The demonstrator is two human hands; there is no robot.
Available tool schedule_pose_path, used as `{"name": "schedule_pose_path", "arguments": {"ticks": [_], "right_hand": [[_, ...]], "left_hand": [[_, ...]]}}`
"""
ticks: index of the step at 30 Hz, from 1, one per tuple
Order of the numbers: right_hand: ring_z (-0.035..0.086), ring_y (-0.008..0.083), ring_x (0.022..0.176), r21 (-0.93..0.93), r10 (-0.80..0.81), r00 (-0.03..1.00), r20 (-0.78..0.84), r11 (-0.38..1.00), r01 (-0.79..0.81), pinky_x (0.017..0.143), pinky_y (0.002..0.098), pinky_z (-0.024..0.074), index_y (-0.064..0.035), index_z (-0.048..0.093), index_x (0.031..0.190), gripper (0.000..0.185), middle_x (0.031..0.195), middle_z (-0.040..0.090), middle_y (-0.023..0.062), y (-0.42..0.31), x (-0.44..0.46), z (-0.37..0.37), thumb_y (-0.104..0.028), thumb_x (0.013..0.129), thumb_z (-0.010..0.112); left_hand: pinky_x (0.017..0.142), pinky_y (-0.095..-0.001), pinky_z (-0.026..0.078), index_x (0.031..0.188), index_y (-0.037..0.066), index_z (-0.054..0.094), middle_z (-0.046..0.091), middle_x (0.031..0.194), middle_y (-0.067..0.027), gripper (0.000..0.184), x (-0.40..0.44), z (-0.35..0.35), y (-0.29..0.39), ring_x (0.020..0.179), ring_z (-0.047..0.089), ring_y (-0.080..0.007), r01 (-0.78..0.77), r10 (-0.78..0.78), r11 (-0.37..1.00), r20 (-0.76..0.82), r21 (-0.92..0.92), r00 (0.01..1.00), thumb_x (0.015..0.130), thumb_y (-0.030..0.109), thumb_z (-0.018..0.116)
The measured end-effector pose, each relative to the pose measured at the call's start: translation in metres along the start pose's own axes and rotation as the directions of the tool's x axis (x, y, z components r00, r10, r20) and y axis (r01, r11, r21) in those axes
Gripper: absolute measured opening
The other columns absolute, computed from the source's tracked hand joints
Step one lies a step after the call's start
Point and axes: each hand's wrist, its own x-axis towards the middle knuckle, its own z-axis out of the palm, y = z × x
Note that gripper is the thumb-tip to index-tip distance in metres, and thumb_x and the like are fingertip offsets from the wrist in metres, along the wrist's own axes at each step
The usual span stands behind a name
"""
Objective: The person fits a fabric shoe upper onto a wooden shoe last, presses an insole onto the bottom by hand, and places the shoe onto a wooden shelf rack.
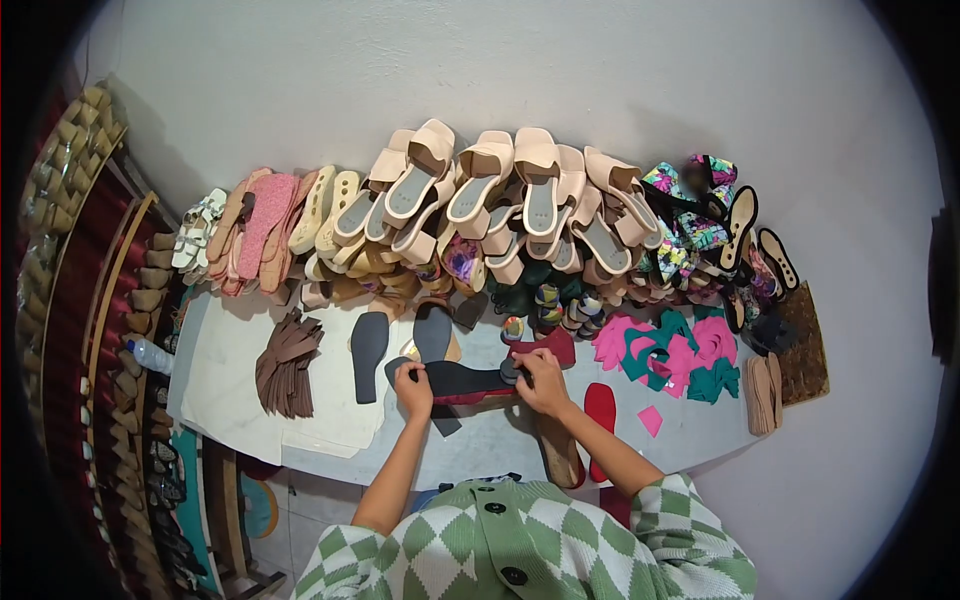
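Observation:
A black insole-shaped piece (pixel 463 379) lies across the front middle of the table, with red material showing under its lower edge. My left hand (pixel 412 392) is closed on its left, wider end. Over the other end, my right hand (pixel 541 383) pinches a small dark round object (pixel 509 371) against the black surface; its exact kind is unclear. Just behind my right hand lies a dark red piece (pixel 552 350). Grey insoles (pixel 369 356) rest to the left of my left hand, and a bright red sole piece (pixel 600 425) is right of my right wrist.
Beige heeled sandals (pixel 480 180) are piled along the wall. Brown strips (pixel 290 365) lie at left, pink and teal cutouts (pixel 670 350) at right. A beige bundle (pixel 763 394) sits near the right edge. Shelves of shoe parts (pixel 125 430) and a water bottle (pixel 150 356) stand left.

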Motion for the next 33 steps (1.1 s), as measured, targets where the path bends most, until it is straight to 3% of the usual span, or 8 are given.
{"name": "schedule_pose_path", "arguments": {"ticks": [1,5,8,14,17,23,27,33], "right_hand": [[0.046,0.0316,0.105,-0.054,0.003,0.984,0.180,0.998,0.007,0.088,0.0443,0.0357,-0.0026,0.053,0.110,0.048,0.106,0.058,0.0087,0.001,-0.004,-0.011,-0.019,0.066,0.060],[0.036,0.0375,0.118,-0.101,-0.144,0.927,0.346,0.977,0.190,0.099,0.0461,0.0338,-0.0039,0.038,0.123,0.070,0.135,0.035,0.0126,0.012,-0.017,-0.021,-0.019,0.061,0.068],[0.038,0.0361,0.117,-0.246,-0.086,0.929,0.361,0.952,0.184,0.095,0.0440,0.0386,-0.0036,0.038,0.123,0.062,0.134,0.035,0.0126,0.018,-0.025,-0.009,-0.016,0.068,0.064],[0.039,0.0374,0.116,-0.444,-0.045,0.971,0.233,0.884,0.148,0.096,0.0430,0.0373,-0.0028,0.034,0.126,0.077,0.134,0.035,0.0143,0.031,-0.033,0.023,-0.006,0.058,0.071],[0.041,0.0314,0.116,-0.514,-0.081,0.974,0.213,0.838,0.182,0.086,0.0384,0.0429,-0.0049,0.040,0.125,0.049,0.133,0.037,0.0108,0.021,-0.029,0.015,-0.005,0.077,0.049],[0.043,0.0360,0.114,-0.134,0.040,0.964,0.263,0.991,-0.004,0.091,0.0417,0.0429,-0.0123,0.036,0.129,0.075,0.130,0.037,0.0128,0.026,-0.019,0.008,-0.002,0.063,0.071],[0.043,0.0403,0.115,-0.046,0.284,0.904,0.319,0.958,-0.285,0.096,0.0427,0.0386,-0.0149,0.032,0.130,0.088,0.131,0.037,0.0164,0.040,-0.021,0.019,-0.006,0.057,0.080],[0.045,0.0346,0.116,0.166,0.114,0.880,0.460,0.963,-0.211,0.094,0.0400,0.0395,-0.0132,0.031,0.129,0.089,0.122,0.047,0.0173,0.065,-0.010,0.025,-0.011,0.056,0.082]], "left_hand": [[0.075,-0.0356,0.044,0.075,0.003,0.057,0.057,0.080,-0.0112,0.004,0.000,0.000,-0.002,0.080,0.057,-0.0290,0.006,-0.006,1.000,0.003,-0.004,1.000,0.074,-0.001,0.057],[0.075,-0.0351,0.043,0.075,0.003,0.057,0.057,0.081,-0.0108,0.004,0.002,0.003,0.004,0.080,0.057,-0.0288,-0.050,0.050,0.999,0.029,0.001,0.998,0.074,-0.001,0.057],[0.078,-0.0359,0.042,0.075,0.003,0.057,0.057,0.080,-0.0102,0.002,0.003,0.002,0.006,0.081,0.056,-0.0281,-0.071,0.074,0.997,0.099,-0.036,0.992,0.075,0.003,0.059],[0.092,-0.0389,0.036,0.096,0.006,0.057,0.054,0.105,-0.0099,0.038,0.002,-0.040,0.025,0.104,0.048,-0.0297,-0.213,0.284,0.957,0.493,-0.196,0.823,0.066,0.023,0.075],[0.096,-0.0426,0.033,0.107,0.009,0.054,0.050,0.116,-0.0094,0.061,0.009,-0.053,0.027,0.112,0.043,-0.0317,-0.385,0.367,0.916,0.618,-0.111,0.695,0.055,0.023,0.082],[0.093,-0.0375,0.038,0.108,0.006,0.059,0.055,0.112,-0.0096,0.048,0.025,-0.041,0.009,0.107,0.048,-0.0302,-0.492,0.441,0.866,0.607,-0.094,0.661,0.062,-0.002,0.068],[0.090,-0.0386,0.039,0.107,0.006,0.059,0.058,0.106,-0.0102,0.044,0.018,-0.035,0.009,0.102,0.051,-0.0316,-0.513,0.481,0.854,0.511,-0.088,0.712,0.064,-0.002,0.066],[0.087,-0.0384,0.040,0.103,0.005,0.058,0.058,0.105,-0.0121,0.040,0.018,-0.039,0.003,0.099,0.051,-0.0329,-0.430,0.396,0.900,0.551,-0.075,0.734,0.065,0.006,0.070]]}}
